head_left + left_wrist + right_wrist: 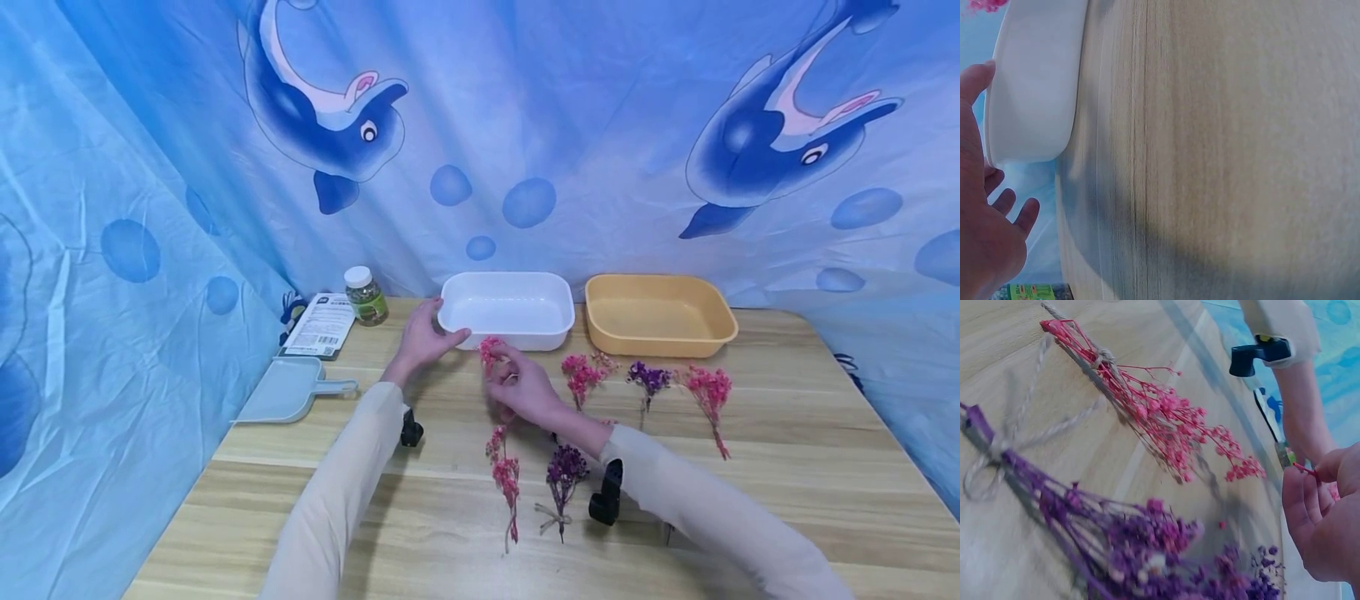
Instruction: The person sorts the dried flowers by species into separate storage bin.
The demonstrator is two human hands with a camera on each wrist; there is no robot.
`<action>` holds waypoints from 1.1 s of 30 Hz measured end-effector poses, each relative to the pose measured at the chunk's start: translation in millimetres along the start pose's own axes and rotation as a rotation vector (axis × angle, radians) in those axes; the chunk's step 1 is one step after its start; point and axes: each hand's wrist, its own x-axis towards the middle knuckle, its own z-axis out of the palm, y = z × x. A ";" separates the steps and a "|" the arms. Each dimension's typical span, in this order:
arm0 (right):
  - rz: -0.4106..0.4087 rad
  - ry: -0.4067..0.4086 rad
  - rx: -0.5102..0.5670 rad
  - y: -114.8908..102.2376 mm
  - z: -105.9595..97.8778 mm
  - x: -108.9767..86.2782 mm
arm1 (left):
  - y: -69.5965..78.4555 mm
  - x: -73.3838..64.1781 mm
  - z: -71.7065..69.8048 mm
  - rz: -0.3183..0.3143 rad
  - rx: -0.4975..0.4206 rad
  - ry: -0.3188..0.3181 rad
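Observation:
In the head view my left hand [424,337] holds the left end of a white plastic basin [517,341]. Its thumb lies at the front rim and the other fingers are spread around the left end, as the left wrist view shows. My right hand [529,393] pinches a small bunch of pink dried flowers [488,353] by the stems, its blossoms up close to the basin's front wall. From the right wrist view, a reddish stem end [1300,467] pokes out between thumb and fingers.
A yellow basin [660,347] stands right of the white one. Pink bunches [507,479] and purple bunches [566,471] of dried flowers lie in front. At left are a lidded jar [366,298], a printed packet [321,325] and a light-blue dustpan [281,392]. A dolphin-print curtain hangs behind.

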 end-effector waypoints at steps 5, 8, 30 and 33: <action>-0.002 -0.050 0.066 -2.9 -11.1 -4.6 | -3.0 -0.6 0.6 -0.008 0.008 0.005; -0.025 -0.069 0.067 -5.4 -17.7 -5.8 | -3.7 -1.2 0.8 -0.006 0.009 0.012; -0.188 -0.110 -0.142 -13.1 -70.4 21.6 | -4.4 1.6 2.8 -0.003 0.004 0.015; -0.176 -0.117 -0.176 -14.2 -75.1 24.9 | -4.7 1.2 3.3 -0.003 0.000 0.016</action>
